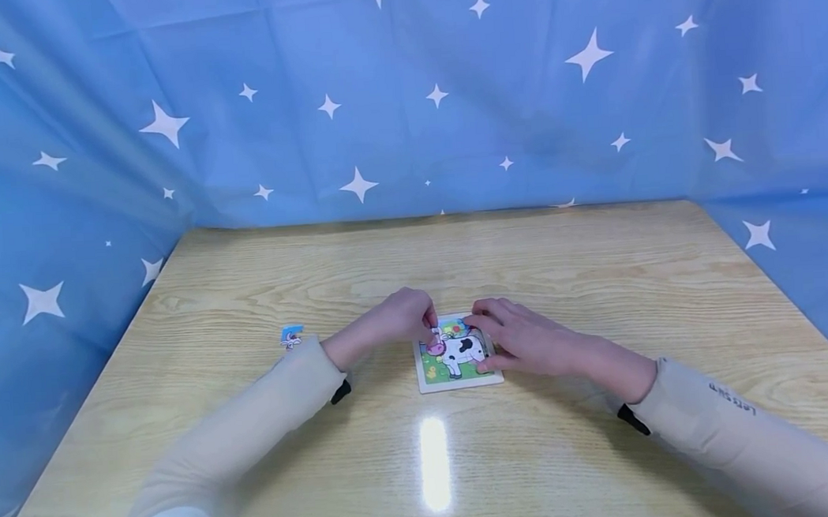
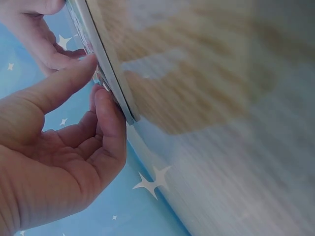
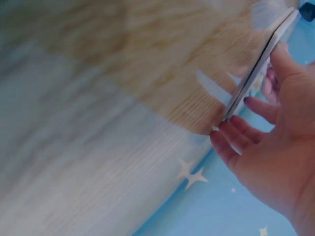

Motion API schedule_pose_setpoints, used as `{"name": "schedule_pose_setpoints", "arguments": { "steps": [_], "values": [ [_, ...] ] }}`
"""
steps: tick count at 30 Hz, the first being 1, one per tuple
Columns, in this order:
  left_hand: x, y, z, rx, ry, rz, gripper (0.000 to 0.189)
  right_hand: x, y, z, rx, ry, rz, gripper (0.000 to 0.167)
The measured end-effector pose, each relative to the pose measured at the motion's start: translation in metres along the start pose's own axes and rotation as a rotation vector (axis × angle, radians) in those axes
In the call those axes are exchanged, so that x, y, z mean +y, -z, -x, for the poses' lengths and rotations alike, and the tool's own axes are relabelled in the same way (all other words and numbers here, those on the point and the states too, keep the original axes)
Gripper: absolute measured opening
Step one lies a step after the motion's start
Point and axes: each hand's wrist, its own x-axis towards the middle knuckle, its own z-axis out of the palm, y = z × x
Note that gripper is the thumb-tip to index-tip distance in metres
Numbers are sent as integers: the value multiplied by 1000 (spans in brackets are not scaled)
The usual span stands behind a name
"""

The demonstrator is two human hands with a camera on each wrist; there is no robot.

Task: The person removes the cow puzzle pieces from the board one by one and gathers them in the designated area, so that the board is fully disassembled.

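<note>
A square cow jigsaw puzzle (image 1: 456,370) in a pale frame lies flat mid-table in the head view. My left hand (image 1: 406,316) is at its far left corner, thumb and fingertips pinching a small puzzle piece (image 1: 436,335) over the cow's head; the fingers mostly hide it. In the left wrist view this hand (image 2: 74,142) has its fingertips right at the puzzle's edge. On the right side, my right hand (image 1: 522,337) rests along the frame, thumb on the near part and fingers spread over the far corner. The right wrist view shows those fingers (image 3: 241,135) touching the frame.
A loose puzzle piece (image 1: 291,335), blue and white, lies on the wooden table (image 1: 369,451) left of the puzzle, close to the left sleeve (image 1: 273,401). A blue cloth with white stars (image 1: 406,132) hangs behind the table's far edge and at both sides.
</note>
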Motion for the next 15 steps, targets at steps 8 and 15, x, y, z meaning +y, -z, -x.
{"name": "schedule_pose_setpoints", "arguments": {
  "steps": [8, 15],
  "values": [
    [1, 2, 3, 0, -29, 15, 14, 1, 0, -1, -20, -23, -6, 83],
    [3, 2, 6, 4, -36, 15, 15, -1, 1, -1, -29, -32, 7, 81]
  ]
}}
